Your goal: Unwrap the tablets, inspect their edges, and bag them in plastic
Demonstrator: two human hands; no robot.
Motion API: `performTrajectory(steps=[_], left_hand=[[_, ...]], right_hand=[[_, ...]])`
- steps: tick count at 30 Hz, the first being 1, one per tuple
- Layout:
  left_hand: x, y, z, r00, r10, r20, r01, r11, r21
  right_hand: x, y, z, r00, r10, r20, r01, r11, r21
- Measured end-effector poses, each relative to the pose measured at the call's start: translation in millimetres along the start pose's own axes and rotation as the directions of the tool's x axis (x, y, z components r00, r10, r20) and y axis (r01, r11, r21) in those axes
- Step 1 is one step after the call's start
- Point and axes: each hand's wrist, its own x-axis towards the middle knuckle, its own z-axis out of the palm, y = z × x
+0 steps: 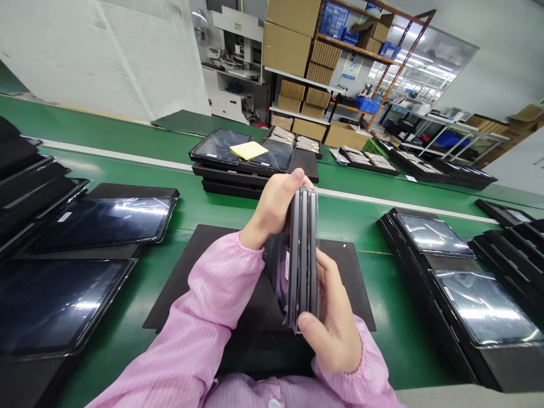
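Observation:
A small stack of tablets, each seemingly in clear film, stands on edge between my hands above a black mat. My left hand grips the far upper end, its thumb over the top. Around the near lower end, my right hand is closed, with the thumb on the edges and the fingers behind on the right. A white label shows on the stack's left face. Most of the fingertips are hidden behind the tablets.
Black trays with flat screens are piled at left, and more trays with screens at right. Ahead on the green bench, a yellow note lies on stacked screens. Trays of small parts line the back.

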Motion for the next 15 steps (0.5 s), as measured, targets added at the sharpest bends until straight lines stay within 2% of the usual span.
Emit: performTrajectory(steps=[7,15], left_hand=[[-4.2,2.4,2.8,1.0,0.004,0.029,-0.005,0.999,0.038],[-4.6,6.9,7.5,0.995,-0.001,0.1,-0.002,1.0,0.027]], right_hand=[[-6.2,0.7,3.9,0.988,0.079,-0.136,-0.072,0.996,0.056],[-6.2,-1.5,5.3,0.982,0.066,-0.176,-0.056,0.996,0.063]])
